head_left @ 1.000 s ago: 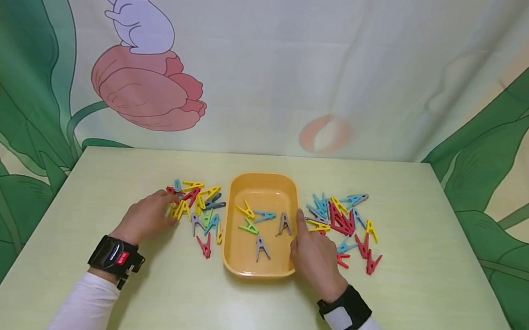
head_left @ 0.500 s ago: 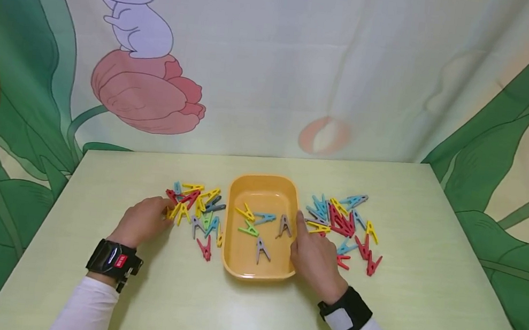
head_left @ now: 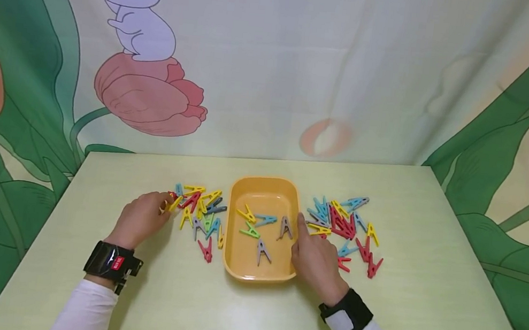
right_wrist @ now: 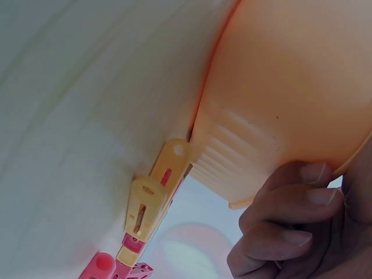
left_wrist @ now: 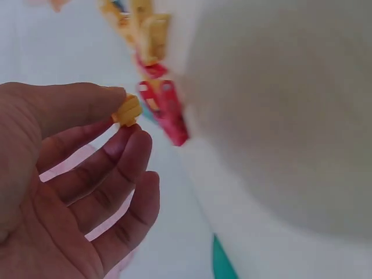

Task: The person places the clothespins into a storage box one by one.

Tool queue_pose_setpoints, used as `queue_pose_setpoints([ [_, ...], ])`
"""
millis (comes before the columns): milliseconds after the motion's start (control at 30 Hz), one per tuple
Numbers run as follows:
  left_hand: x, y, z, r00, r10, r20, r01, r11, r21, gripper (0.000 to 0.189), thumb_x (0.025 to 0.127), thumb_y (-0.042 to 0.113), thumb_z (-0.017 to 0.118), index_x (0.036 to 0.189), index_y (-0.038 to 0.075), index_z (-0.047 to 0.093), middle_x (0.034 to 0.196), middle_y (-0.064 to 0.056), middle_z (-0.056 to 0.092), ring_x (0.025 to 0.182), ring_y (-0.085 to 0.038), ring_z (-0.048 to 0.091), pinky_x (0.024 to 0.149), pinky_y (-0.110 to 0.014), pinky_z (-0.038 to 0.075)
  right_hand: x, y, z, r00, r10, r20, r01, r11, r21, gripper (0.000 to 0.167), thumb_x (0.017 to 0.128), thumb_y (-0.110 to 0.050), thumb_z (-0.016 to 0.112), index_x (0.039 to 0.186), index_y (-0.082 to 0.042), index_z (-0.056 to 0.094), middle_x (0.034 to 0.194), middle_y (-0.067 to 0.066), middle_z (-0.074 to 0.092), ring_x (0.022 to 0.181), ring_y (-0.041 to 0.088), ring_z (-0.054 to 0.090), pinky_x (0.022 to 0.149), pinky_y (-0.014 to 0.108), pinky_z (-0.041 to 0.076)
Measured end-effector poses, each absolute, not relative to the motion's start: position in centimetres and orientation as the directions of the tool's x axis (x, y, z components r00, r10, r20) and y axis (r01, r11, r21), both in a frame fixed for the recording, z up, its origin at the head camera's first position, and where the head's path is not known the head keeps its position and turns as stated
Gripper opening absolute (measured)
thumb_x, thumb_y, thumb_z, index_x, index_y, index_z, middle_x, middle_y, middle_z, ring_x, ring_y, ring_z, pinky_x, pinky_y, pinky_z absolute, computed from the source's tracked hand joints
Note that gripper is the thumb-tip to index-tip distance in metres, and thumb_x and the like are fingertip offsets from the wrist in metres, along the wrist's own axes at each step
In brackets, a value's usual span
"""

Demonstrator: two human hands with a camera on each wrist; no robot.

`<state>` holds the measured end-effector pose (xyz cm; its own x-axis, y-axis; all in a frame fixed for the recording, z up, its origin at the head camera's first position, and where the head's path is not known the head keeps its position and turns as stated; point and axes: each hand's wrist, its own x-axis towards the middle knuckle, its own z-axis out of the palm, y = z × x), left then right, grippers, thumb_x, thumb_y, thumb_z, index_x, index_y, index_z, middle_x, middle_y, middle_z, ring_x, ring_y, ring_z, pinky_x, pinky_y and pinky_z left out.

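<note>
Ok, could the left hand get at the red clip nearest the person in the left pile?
Probably yes: nothing lies over the red clip, and tabletop shows between it and the left hand. The hand's grip holds a yellow clip, though, which may need releasing first.

Your head view looks forward-down; your wrist views look in closely. Head and right share the rounded yellow-orange plastic tray point(head_left: 239, 256).

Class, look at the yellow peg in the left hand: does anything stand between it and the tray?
Yes. A loose cluster of pegs lies on the table between the left hand's yellow peg and the tray. Lifting over them would probably clear the way.
</note>
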<state>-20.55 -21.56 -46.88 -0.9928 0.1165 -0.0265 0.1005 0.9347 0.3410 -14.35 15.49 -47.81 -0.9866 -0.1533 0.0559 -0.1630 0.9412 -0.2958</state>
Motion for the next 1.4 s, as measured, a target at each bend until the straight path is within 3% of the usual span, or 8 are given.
queue_pose_setpoints([
  [267, -20.1, -18.2, -43.0, -0.97, 0.188, 0.153, 0.232, 0.906, 0.354, 0.027, 0.09, 0.018, 0.071, 0.113, 0.006, 0.067, 0.096, -0.012, 0.067, 0.08, -0.026, 0.063, 0.063, -0.035, 0.052, -14.4, 15.5, -47.9, -0.988, -0.144, 0.049, -0.152, 0.941, -0.302, 0.064, 0.095, -0.016, 0.059, 0.153, -0.006, 0.033, 0.052, -0.001, 0.042, 0.041, 0.016, 0.038, 0.045, 0.026, 0.024],
  [500, -19.2, -13.1, -39.5, -0.899, 0.333, 0.283, 0.415, 0.853, 0.317, 0.025, 0.09, 0.019, 0.071, 0.113, 0.011, 0.068, 0.097, -0.005, 0.067, 0.076, -0.02, 0.062, 0.064, -0.033, 0.054, -14.5, 15.6, -47.8, -0.99, -0.134, 0.047, -0.142, 0.941, -0.307, 0.063, 0.095, -0.015, 0.058, 0.153, -0.007, 0.034, 0.051, -0.001, 0.041, 0.041, 0.016, 0.038, 0.045, 0.026, 0.024],
  [767, -19.1, -8.2, -39.5, -0.837, 0.48, 0.261, 0.545, 0.772, 0.327, 0.028, 0.092, 0.022, 0.069, 0.119, 0.014, 0.067, 0.106, -0.002, 0.068, 0.089, -0.017, 0.066, 0.073, -0.032, 0.055, -14.5, 15.6, -47.9, -0.99, -0.136, 0.039, -0.141, 0.939, -0.314, 0.063, 0.095, -0.015, 0.058, 0.153, -0.007, 0.034, 0.051, -0.002, 0.041, 0.041, 0.015, 0.038, 0.044, 0.026, 0.024],
  [867, -19.1, -7.2, -40.0, -0.829, 0.507, 0.235, 0.559, 0.752, 0.351, 0.04, 0.093, 0.028, 0.067, 0.131, 0.017, 0.06, 0.122, -0.003, 0.066, 0.102, -0.02, 0.067, 0.083, -0.037, 0.056, -14.5, 15.5, -47.9, -0.988, -0.143, 0.049, -0.151, 0.937, -0.314, 0.063, 0.095, -0.015, 0.058, 0.152, -0.006, 0.034, 0.052, -0.002, 0.041, 0.041, 0.015, 0.038, 0.044, 0.026, 0.024],
  [1033, -19.3, -6.8, -40.6, -0.84, 0.497, 0.221, 0.543, 0.754, 0.369, 0.064, 0.092, 0.039, 0.067, 0.149, 0.024, 0.042, 0.145, -0.003, 0.052, 0.128, -0.025, 0.057, 0.098, -0.046, 0.051, -14.5, 15.5, -47.9, -0.987, -0.15, 0.057, -0.16, 0.935, -0.318, 0.063, 0.095, -0.015, 0.057, 0.153, -0.006, 0.034, 0.052, -0.002, 0.041, 0.041, 0.015, 0.038, 0.044, 0.026, 0.024],
  [1200, -19.4, -7.2, -40.4, -0.852, 0.483, 0.203, 0.523, 0.767, 0.371, 0.067, 0.092, 0.04, 0.066, 0.151, 0.026, 0.037, 0.152, -0.004, 0.045, 0.136, -0.026, 0.049, 0.103, -0.047, 0.048, -14.5, 15.6, -47.9, -0.989, -0.139, 0.041, -0.145, 0.932, -0.331, 0.064, 0.095, -0.014, 0.056, 0.154, -0.008, 0.032, 0.052, -0.001, 0.041, 0.041, 0.016, 0.038, 0.044, 0.026, 0.024],
  [1400, -19.9, -9.2, -40.4, -0.871, 0.459, 0.175, 0.491, 0.799, 0.346, 0.071, 0.092, 0.042, 0.065, 0.153, 0.022, 0.035, 0.162, -0.006, 0.027, 0.151, -0.032, 0.02, 0.118, -0.057, 0.022, -14.5, 15.5, -48.0, -0.99, -0.138, 0.026, -0.139, 0.932, -0.336, 0.064, 0.095, -0.015, 0.056, 0.154, -0.008, 0.031, 0.052, -0.001, 0.042, 0.041, 0.016, 0.039, 0.045, 0.026, 0.025],
])
